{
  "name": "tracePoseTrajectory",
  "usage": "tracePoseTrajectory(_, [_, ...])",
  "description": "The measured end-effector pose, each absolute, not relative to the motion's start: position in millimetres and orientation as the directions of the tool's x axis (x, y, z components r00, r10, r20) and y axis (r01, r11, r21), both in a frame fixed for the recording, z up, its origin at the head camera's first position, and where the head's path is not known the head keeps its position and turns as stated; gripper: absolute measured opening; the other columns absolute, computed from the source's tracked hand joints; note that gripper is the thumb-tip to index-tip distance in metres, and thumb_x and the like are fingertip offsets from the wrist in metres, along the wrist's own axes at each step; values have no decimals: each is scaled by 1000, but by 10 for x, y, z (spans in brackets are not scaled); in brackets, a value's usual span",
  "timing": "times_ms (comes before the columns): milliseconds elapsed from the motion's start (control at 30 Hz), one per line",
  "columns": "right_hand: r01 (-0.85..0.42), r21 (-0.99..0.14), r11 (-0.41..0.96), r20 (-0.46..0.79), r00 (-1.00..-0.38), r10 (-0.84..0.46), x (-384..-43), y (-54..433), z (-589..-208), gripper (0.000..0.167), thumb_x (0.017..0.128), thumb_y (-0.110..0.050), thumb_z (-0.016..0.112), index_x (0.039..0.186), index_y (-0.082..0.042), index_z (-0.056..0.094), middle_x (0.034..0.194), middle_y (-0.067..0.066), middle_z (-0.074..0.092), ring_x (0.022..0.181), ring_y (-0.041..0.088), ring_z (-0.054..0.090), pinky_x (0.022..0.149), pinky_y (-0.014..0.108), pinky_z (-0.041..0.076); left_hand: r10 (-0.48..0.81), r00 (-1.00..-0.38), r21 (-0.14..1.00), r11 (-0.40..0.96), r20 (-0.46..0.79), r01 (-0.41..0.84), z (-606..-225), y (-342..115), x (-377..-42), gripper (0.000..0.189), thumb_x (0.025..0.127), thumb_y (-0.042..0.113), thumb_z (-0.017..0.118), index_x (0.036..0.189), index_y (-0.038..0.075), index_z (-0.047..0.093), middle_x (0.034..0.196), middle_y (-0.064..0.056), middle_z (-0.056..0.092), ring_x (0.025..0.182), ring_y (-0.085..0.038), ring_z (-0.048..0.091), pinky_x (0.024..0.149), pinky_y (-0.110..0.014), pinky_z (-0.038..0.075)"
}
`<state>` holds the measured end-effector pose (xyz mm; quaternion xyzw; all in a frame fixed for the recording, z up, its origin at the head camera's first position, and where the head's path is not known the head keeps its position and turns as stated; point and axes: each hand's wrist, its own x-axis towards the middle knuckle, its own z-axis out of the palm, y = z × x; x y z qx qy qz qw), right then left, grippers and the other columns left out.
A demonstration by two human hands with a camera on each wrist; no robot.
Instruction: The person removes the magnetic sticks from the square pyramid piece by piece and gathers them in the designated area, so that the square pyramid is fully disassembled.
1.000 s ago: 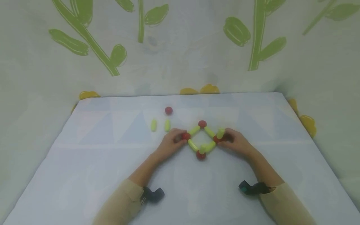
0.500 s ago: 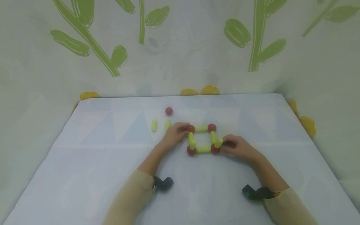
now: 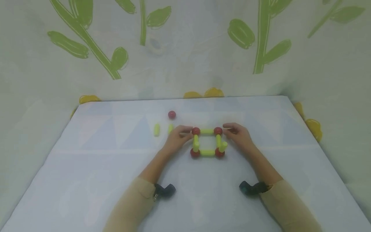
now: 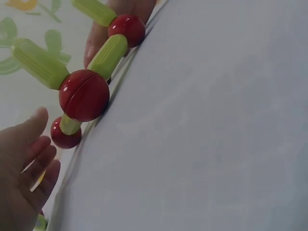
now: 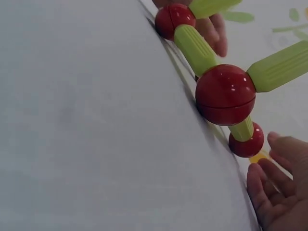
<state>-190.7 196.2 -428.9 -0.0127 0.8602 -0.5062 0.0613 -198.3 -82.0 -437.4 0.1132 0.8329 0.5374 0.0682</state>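
A square frame of red balls joined by green rods lies flat on the white table. Two green rods rise from its near balls, the near left ball [image 4: 84, 95] and the near right ball [image 5: 225, 95]. At the far left ball [image 3: 195, 131] is my left hand [image 3: 177, 139], thumb and fingers spread beside it; whether they touch is hard to tell. My right hand [image 3: 240, 137] is just right of the far right ball [image 3: 218, 131], fingers loosely bent with nothing held. In the right wrist view this right hand [image 5: 284, 187] appears apart from the ball.
A loose red ball [image 3: 172, 115] lies farther back on the table [image 3: 203, 193], left of the frame. Two loose green rods lie nearby: one rod [image 3: 156, 130] in full view, the other rod [image 3: 170, 128] partly behind my left hand. A wall with painted leaves [image 3: 241, 33] borders the back.
The frame has turned from a diamond to sitting square to me. My right hand has left the near right ball and moved back beside the far right one. My left hand stayed at the left.
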Motion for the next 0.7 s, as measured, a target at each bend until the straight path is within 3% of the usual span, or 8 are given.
tracePoseTrajectory(200, [39, -877, 479, -118, -984, -137, -2022, 1899, -4259, 48, 85, -46, 66, 121, -16, 61, 123, 4, 61, 107, 23, 57, 86, 37, 51, 411, -910, 948, 267, 52, 175, -4309, -908, -1850, 37, 82, 14, 73, 117, 8, 64, 114, -8, 65, 104, -22, 62, 89, -32, 52])
tracePoseTrajectory(367, [17, -875, 484, -97, -985, -141, -2057, 1887, -4316, 53, 80, -53, 68, 116, -14, 65, 115, 6, 66, 110, 25, 57, 89, 42, 50, 534, -833, 944, 178, 144, 277, -4397, -954, -1803, 37, 78, 4, 74, 114, 2, 65, 112, -12, 66, 104, -22, 62, 89, -29, 51])
tracePoseTrajectory(533, [-11, -883, 470, -63, -988, -140, -2051, 1870, -4376, 52, 80, -52, 68, 116, -14, 65, 115, 6, 66, 114, 25, 56, 95, 45, 47, 596, -791, 931, 191, 141, 310, -4350, -927, -1707, 46, 75, 9, 78, 118, 6, 62, 111, -7, 66, 106, -18, 61, 93, -30, 49])
tracePoseTrajectory(700, [-27, -882, 470, -41, -990, -134, -2049, 1816, -4411, 51, 80, -52, 68, 116, -15, 65, 113, 5, 68, 114, 24, 57, 96, 44, 46, 598, -791, 910, 247, 127, 333, -4350, -897, -1670, 39, 78, 15, 76, 116, 13, 64, 105, 2, 67, 105, -13, 61, 94, -30, 48])
